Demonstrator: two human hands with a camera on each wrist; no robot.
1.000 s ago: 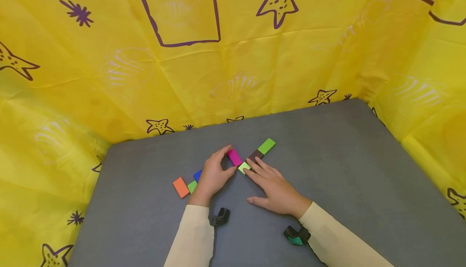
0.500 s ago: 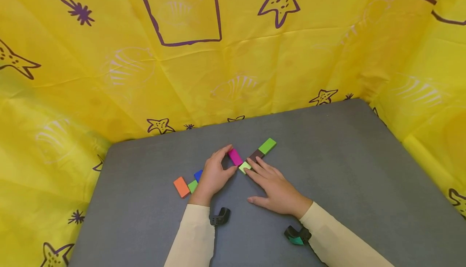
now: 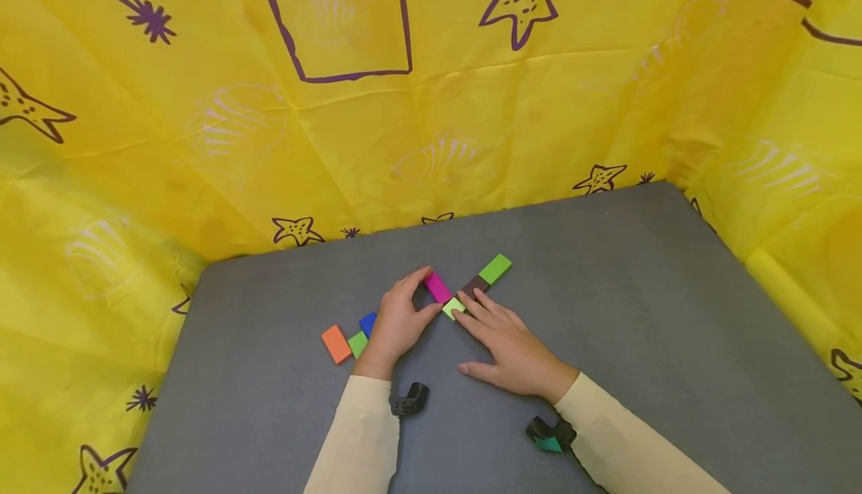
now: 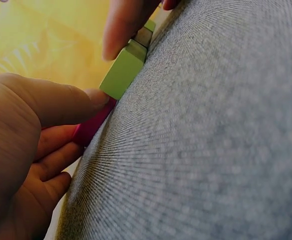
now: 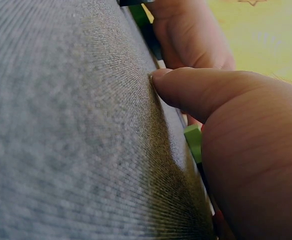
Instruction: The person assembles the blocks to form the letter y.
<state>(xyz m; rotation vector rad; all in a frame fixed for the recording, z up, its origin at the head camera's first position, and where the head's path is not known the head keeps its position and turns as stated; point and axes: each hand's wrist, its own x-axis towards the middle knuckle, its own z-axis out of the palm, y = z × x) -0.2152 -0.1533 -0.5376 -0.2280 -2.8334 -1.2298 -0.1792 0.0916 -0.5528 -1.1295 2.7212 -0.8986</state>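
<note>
On the tabletop, the magenta block is pinched by the left hand, just beside the pale green block, which is touched by the extended right hand; light, even pressure is advised, lest either be skewed.

Kinda crinkly yellow cloth with purple starfish covers the upper frame, gray tabletop lower center.
</note>
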